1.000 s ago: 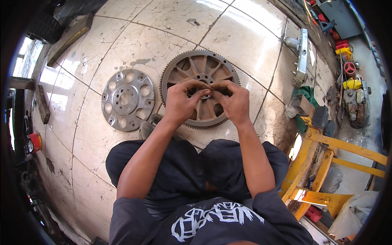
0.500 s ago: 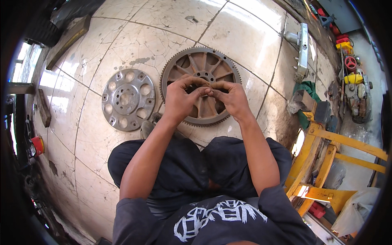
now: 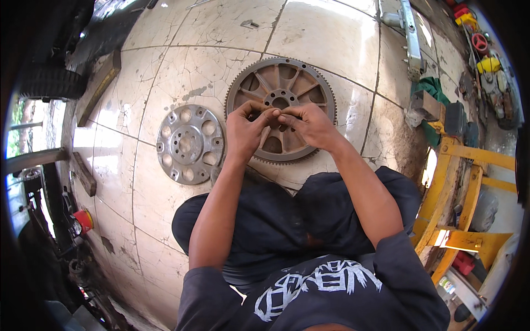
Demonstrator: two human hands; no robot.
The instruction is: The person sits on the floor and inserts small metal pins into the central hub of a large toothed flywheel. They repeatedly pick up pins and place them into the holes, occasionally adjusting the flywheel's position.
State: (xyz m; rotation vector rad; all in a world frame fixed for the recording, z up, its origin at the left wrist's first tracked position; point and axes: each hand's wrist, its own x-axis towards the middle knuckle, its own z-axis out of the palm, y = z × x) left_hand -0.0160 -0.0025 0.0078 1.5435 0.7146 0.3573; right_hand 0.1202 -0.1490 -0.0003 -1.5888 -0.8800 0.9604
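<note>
My left hand (image 3: pixel 247 129) and my right hand (image 3: pixel 313 127) meet fingertip to fingertip over the flywheel, thumbs and forefingers pinched together. Whatever small thing they hold, if any, is hidden by the fingers. Beneath them a rusty brown flywheel (image 3: pixel 289 144) with a toothed rim lies flat on the tiles, its spokes and bolt-holed hub partly covered by my hands. Left of it, and apart from it, rests a smaller grey metal disc (image 3: pixel 190 163) with large round holes and a ring of small holes at its centre.
Cracked pale tiles (image 3: pixel 221 71) make up the floor. A yellow frame (image 3: pixel 472 238) stands close on my right, with a dark block (image 3: pixel 455 118) and green cloth beyond it. Wooden pieces (image 3: pixel 84 174) and a red can (image 3: pixel 84 220) lie left. A small metal piece (image 3: pixel 250 23) lies far ahead.
The view has shifted, so the floor things appear moved and turned. My hands stay pinched together over the flywheel, and more of its hub now shows beyond my fingers.
</note>
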